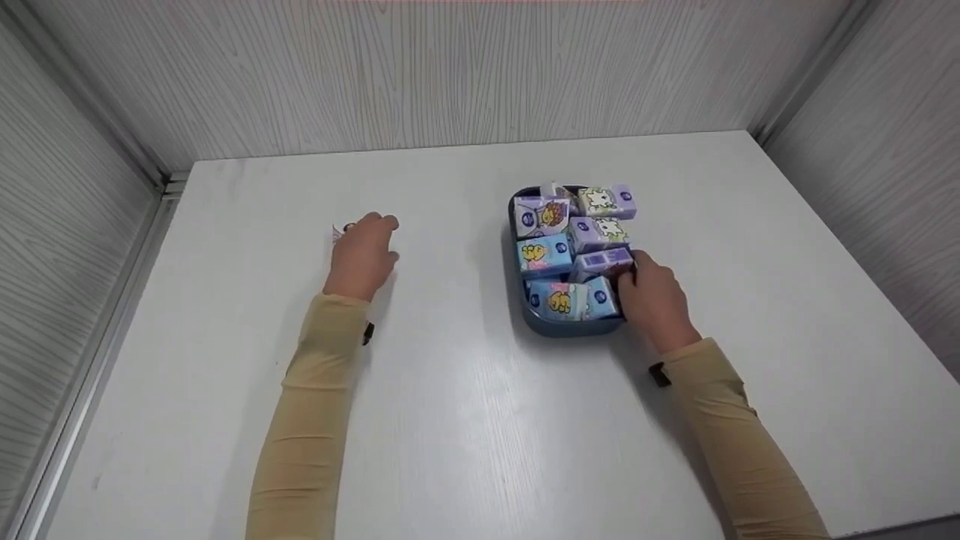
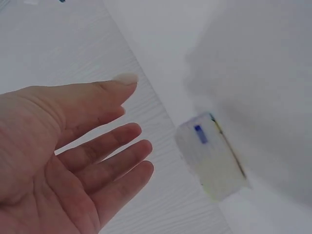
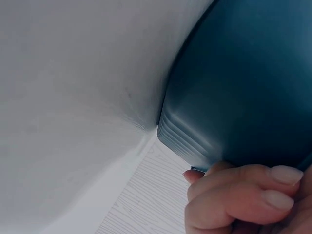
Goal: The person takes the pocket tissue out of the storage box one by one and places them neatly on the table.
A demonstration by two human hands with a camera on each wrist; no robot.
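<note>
My left hand point(image 1: 361, 255) hovers over the left part of the table with relaxed, slightly bent fingers and nothing in its grasp. Just beyond its fingers lies a small tissue pack point(image 2: 212, 156), pale and blurred in the left wrist view and mostly hidden by the hand in the head view. Right of centre stands a dark blue plastic bin point(image 1: 571, 328), filled with several purple tissue packs point(image 1: 541, 216) and blue tissue packs point(image 1: 545, 255) with cartoon prints. My right hand point(image 1: 658, 304) grips the bin's near right side; curled fingers point(image 3: 214, 204) show against its wall.
A white table point(image 1: 450, 420) carries everything. Grey wood-grain panels point(image 1: 465, 75) rise along the back and both sides. One purple pack point(image 1: 607, 201) sticks out over the bin's far right rim.
</note>
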